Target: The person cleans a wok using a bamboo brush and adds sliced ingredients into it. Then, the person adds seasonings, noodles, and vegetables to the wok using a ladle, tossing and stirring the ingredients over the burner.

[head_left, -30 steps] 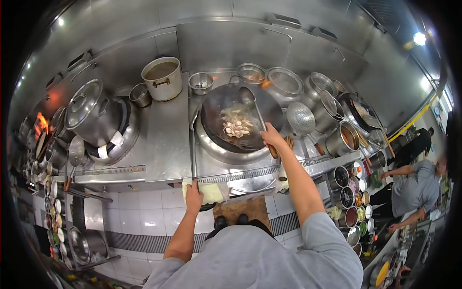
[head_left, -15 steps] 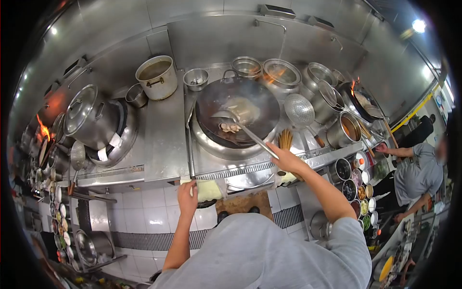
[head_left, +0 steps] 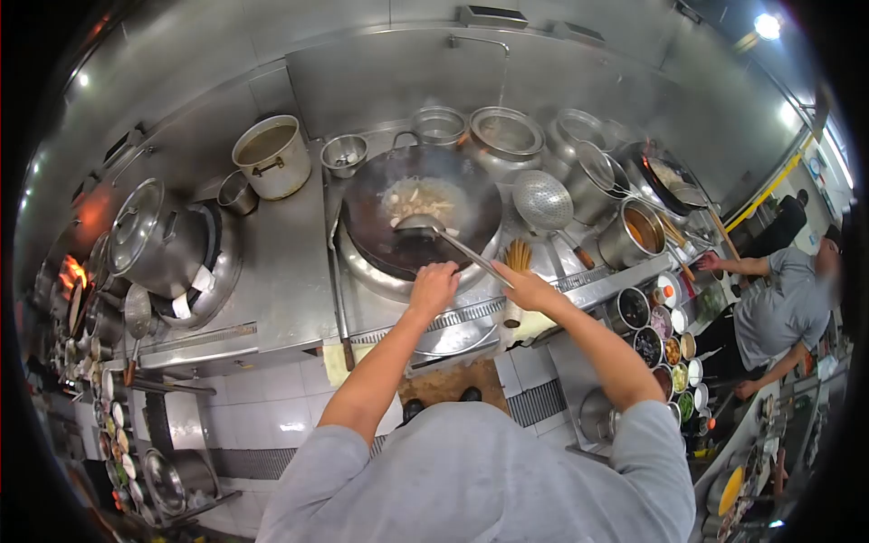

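My right hand (head_left: 532,291) is closed around the handle of a long metal ladle (head_left: 472,252), whose bowl rests among the food in a large dark wok (head_left: 362,217). Pale pieces of food (head_left: 421,201) lie in cloudy liquid there. My left hand (head_left: 434,288) is at the wok's near rim, its fingers bent over the edge and seemingly gripping it; its palm side is hidden. Just right of the wok stands a bamboo brush (head_left: 517,256), close to my right hand. A yellowish cloth (head_left: 337,364) hangs on the stove's front edge.
A perforated skimmer (head_left: 543,201) lies right of the wok. Pots line the back, including a tall pot (head_left: 272,163) and a small steel bowl (head_left: 345,156). Flames (head_left: 74,271) show at far left. Seasoning containers (head_left: 648,344) and another person (head_left: 774,303) are at the right.
My left hand has moved from the stove's front edge up to the wok's near rim. The food has spread out in the liquid, and the flames behind the wok have shrunk.
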`<state>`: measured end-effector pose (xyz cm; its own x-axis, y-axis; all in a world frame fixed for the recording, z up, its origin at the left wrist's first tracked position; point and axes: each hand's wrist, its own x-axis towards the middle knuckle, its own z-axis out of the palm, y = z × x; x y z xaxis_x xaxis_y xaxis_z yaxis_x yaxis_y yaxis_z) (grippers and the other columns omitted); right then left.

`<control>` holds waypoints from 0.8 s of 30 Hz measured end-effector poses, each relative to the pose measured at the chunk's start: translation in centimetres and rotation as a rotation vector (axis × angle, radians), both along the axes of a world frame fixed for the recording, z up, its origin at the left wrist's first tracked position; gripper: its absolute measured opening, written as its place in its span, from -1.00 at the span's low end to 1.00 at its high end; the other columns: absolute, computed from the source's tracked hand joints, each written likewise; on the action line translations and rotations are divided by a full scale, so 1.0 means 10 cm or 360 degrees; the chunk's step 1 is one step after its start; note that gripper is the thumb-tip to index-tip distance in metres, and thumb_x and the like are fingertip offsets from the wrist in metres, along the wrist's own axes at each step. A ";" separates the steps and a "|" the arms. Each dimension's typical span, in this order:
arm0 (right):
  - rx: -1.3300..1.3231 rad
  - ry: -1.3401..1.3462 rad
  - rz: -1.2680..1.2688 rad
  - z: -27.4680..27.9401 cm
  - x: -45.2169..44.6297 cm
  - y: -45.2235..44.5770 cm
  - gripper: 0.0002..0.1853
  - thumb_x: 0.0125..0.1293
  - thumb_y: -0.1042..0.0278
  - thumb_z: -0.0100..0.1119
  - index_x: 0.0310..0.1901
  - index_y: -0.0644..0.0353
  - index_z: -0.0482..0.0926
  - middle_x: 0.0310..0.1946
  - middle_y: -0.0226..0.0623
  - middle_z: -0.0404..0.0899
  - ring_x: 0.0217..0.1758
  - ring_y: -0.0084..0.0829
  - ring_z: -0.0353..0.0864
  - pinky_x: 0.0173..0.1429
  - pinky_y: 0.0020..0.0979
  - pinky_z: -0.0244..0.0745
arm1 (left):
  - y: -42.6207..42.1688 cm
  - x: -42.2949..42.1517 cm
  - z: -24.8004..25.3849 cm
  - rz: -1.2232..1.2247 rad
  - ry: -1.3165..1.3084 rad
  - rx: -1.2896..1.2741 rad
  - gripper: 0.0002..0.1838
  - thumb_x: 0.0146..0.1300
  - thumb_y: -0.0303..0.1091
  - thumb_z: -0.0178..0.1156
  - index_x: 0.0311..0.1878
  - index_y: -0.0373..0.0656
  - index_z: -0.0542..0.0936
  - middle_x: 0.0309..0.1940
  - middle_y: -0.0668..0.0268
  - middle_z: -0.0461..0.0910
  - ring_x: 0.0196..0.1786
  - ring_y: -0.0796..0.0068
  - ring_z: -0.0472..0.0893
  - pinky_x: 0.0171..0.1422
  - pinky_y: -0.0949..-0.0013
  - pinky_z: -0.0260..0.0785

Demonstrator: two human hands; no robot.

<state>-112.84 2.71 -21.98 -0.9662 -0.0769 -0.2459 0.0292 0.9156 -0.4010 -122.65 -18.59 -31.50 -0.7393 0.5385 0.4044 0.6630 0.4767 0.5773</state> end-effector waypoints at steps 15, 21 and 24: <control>-0.0639 0.0503 -0.0245 -1.23 0.21 0.63 -0.23 0.28 0.38 0.23 0.52 -0.09 0.17 0.40 -0.02 0.35 0.36 -0.02 0.46 0.34 -0.21 0.41 | -0.16 -0.13 -0.11 0.0115 0.0120 -0.0066 -0.75 0.24 -0.17 0.28 -0.40 -0.11 0.52 -0.56 0.11 0.60 -0.37 0.03 0.61 -0.15 0.06 0.33; -0.1517 0.0055 -0.0863 -1.15 0.39 -0.53 -0.30 0.41 0.36 0.08 0.53 -0.02 0.07 -0.51 -0.25 0.55 -0.61 -0.38 0.53 -0.55 -0.31 0.48 | -0.19 -0.11 0.02 0.0079 0.0074 -0.0103 -0.77 0.26 -0.17 0.25 -0.37 -0.10 0.50 -0.53 0.09 0.61 -0.33 0.01 0.63 -0.15 0.02 0.34; -0.1504 0.0228 -0.0935 -0.69 0.35 -0.56 -0.34 0.40 0.37 0.11 0.48 0.04 0.12 -0.55 -0.32 0.47 -0.70 -0.50 0.43 -0.68 -0.39 0.34 | -0.12 -0.09 -0.11 0.0096 0.0081 -0.0085 -0.76 0.25 -0.16 0.27 -0.36 -0.10 0.52 -0.54 0.07 0.62 -0.36 -0.06 0.62 -0.17 -0.03 0.35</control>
